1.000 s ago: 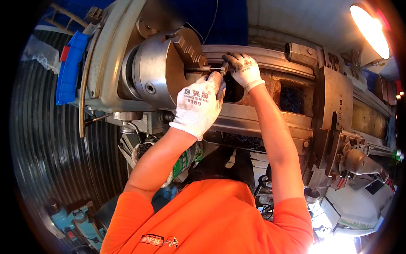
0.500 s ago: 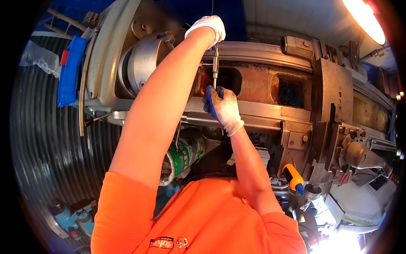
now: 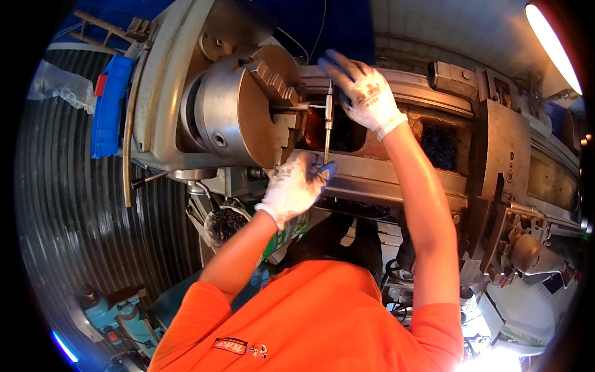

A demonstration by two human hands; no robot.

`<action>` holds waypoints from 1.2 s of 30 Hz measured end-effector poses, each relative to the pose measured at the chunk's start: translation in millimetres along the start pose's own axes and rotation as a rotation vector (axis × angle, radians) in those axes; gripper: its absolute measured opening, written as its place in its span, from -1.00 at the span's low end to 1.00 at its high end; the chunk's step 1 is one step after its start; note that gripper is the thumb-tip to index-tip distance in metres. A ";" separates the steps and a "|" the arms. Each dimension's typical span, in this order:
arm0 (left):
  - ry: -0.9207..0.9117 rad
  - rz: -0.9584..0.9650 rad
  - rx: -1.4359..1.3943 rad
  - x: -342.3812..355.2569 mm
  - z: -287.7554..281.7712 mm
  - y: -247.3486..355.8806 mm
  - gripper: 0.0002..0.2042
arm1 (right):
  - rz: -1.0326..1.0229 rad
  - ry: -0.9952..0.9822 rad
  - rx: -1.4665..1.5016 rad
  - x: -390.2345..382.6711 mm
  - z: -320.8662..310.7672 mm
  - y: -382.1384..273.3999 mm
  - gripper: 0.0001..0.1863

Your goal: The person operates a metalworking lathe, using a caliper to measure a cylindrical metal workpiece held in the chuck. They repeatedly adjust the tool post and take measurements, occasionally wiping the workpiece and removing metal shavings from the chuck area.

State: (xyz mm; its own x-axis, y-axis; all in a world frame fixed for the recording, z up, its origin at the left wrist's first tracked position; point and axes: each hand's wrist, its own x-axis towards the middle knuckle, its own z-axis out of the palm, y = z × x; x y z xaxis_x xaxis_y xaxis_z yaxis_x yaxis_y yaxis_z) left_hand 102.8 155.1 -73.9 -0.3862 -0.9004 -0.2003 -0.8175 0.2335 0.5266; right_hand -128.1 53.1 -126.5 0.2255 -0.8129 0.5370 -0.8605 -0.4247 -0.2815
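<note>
A steel tap wrench (image 3: 328,118) stands across the lathe bed, its long handle running from far to near. From its middle a thin shank reaches left to a small round workpiece (image 3: 296,107) clamped in the jaws of the big lathe chuck (image 3: 229,111). My left hand (image 3: 294,186), in a white glove with blue fingertips, closes its fingers at the wrench's near end. Beside the far end is my right hand (image 3: 369,93), gloved alike, fingers spread and partly smeared by motion. Its palm is just right of the handle; contact there is unclear.
The lathe carriage (image 3: 502,142) stands to the right on the bed rails (image 3: 396,177). On the left are a blue bin (image 3: 111,105) and an upright bar (image 3: 130,136). Below the chuck sits a bucket of dark chips (image 3: 226,223). A lamp (image 3: 553,46) glows at upper right.
My hands have swapped ends: the left has come from the wrench's far end to its near end, the right has gone from near to far and spread its fingers. The view has shifted slightly.
</note>
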 end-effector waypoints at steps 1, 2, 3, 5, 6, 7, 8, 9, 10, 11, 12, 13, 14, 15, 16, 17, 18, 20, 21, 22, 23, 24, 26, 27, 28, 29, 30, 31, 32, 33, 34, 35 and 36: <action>-0.088 -0.124 -0.448 -1.4 6.0 7.2 -0.69 | -0.028 -0.024 0.001 3.8 3.7 1.5 -0.32; -0.174 -0.247 -0.897 -0.9 12.2 17.2 -0.68 | -0.056 -0.048 0.001 7.0 7.0 2.8 -0.36; -0.151 -0.278 -0.977 -0.8 17.3 24.1 -0.69 | -0.055 -0.004 0.025 7.6 12.2 5.0 -0.38; -0.102 -0.341 -1.136 -1.3 23.6 32.4 -0.68 | -0.053 0.086 0.071 5.1 25.3 7.0 -0.41; -0.082 -0.341 -1.087 -1.4 24.5 32.7 -0.68 | -0.037 0.120 0.104 3.9 29.3 6.0 -0.42; -0.063 -0.341 -1.037 -1.5 25.4 32.9 -0.69 | -0.020 0.154 0.137 2.7 33.7 3.9 -0.43; -0.045 -0.340 -0.987 -1.6 26.2 33.3 -0.69 | -0.003 0.188 0.169 1.6 37.4 2.8 -0.44; -0.003 -0.280 -0.902 -2.8 26.1 34.6 -0.68 | 0.002 0.202 0.198 1.0 37.8 1.2 -0.42; 0.038 -0.219 -0.817 -4.1 24.9 36.5 -0.68 | 0.003 0.207 0.202 -0.3 40.4 1.2 -0.43; 0.078 -0.159 -0.732 -5.3 24.6 37.0 -0.68 | 0.005 0.211 0.205 -1.7 43.8 1.8 -0.44; 0.125 -0.097 -0.627 -5.2 25.7 32.2 -0.69 | 0.005 0.219 0.209 -1.8 46.3 0.8 -0.45; 0.171 -0.036 -0.521 -3.7 28.6 23.9 -0.71 | 0.044 0.217 0.246 -3.1 49.1 -1.9 -0.45; 0.217 0.025 -0.415 -1.9 29.3 18.9 -0.72 | 0.084 0.214 0.283 -5.0 51.9 -5.7 -0.46; 0.308 0.104 -0.277 1.2 21.8 25.4 -0.82 | 0.123 0.210 0.320 -7.7 55.4 -7.6 -0.46; 0.357 0.158 -0.216 5.2 16.2 28.8 -0.86 | 0.157 0.197 0.345 -11.7 59.9 -8.3 -0.47; 0.405 0.213 -0.155 9.5 11.5 31.0 -0.88 | 0.193 0.184 0.370 -15.8 64.5 -9.2 -0.48; 0.459 0.267 -0.090 11.0 8.3 31.9 -0.91 | 0.222 0.173 0.398 -16.2 63.5 -11.4 -0.49; 0.433 0.196 -0.024 10.3 7.0 31.8 -0.90 | 0.310 0.164 0.475 -18.3 62.4 -18.8 -0.48; 0.438 0.192 -0.010 10.2 5.1 33.5 -0.90 | 0.355 0.157 0.513 -18.8 60.5 -23.8 -0.47; 0.443 0.189 0.003 9.9 3.6 34.5 -0.90 | 0.360 0.173 0.545 -20.0 57.4 -26.9 -0.47; 0.440 0.203 -0.012 9.3 3.9 32.9 -0.90 | 0.364 0.189 0.577 -21.0 54.1 -29.2 -0.48; 0.440 0.219 -0.028 9.3 5.4 30.2 -0.89 | 0.365 0.205 0.607 -20.3 51.1 -29.3 -0.48; 0.385 0.197 -0.123 8.5 5.5 28.0 -0.84 | 0.341 0.286 0.819 -23.2 57.0 -19.7 -0.49; 0.333 0.152 -0.204 6.3 5.4 27.4 -0.80 | 0.580 0.241 1.045 -26.8 50.9 -21.2 -0.48; 0.281 0.107 -0.285 4.1 5.5 26.5 -0.75 | 0.960 0.293 1.481 -12.1 34.8 -30.0 -0.51; 0.199 0.003 -0.450 2.6 8.2 25.8 -0.64 | 0.567 0.264 0.896 -18.1 45.5 -18.3 -0.53; 0.167 -0.049 -0.605 0.8 8.8 33.1 -0.64 | 0.179 0.227 0.304 -24.9 52.9 1.7 -0.54; 0.135 -0.105 -0.760 -0.4 7.6 41.1 -0.64 | -0.030 0.229 0.127 -16.2 52.7 12.0 -0.55; 0.100 -0.160 -0.914 -1.5 7.1 46.6 -0.63 | 0.022 0.053 0.136 -10.2 52.8 19.1 -0.58; 0.084 -0.181 -0.995 -3.1 7.2 48.2 -0.64 | 0.069 -0.125 0.145 -0.1 45.8 22.4 -0.60; 0.066 -0.204 -1.030 -2.9 9.2 47.3 -0.64 | 0.118 -0.301 0.152 7.4 41.1 23.5 -0.63; 0.047 -0.227 -1.063 -2.2 13.5 44.0 -0.64 | 0.328 -0.258 0.373 8.8 46.0 22.7 -0.74; 0.033 -0.253 -1.100 -2.0 19.4 37.6 -0.64 | 0.448 -0.215 0.485 16.9 39.6 17.7 -0.76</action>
State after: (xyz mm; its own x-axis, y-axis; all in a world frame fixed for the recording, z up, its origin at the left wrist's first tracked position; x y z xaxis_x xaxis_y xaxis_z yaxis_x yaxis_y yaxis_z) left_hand 64.6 172.8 -69.7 -0.2382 -0.8892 -0.3907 -0.0437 -0.3920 0.9189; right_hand -121.5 16.1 -153.9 0.0247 -0.9911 0.1311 -0.6019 -0.1194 -0.7896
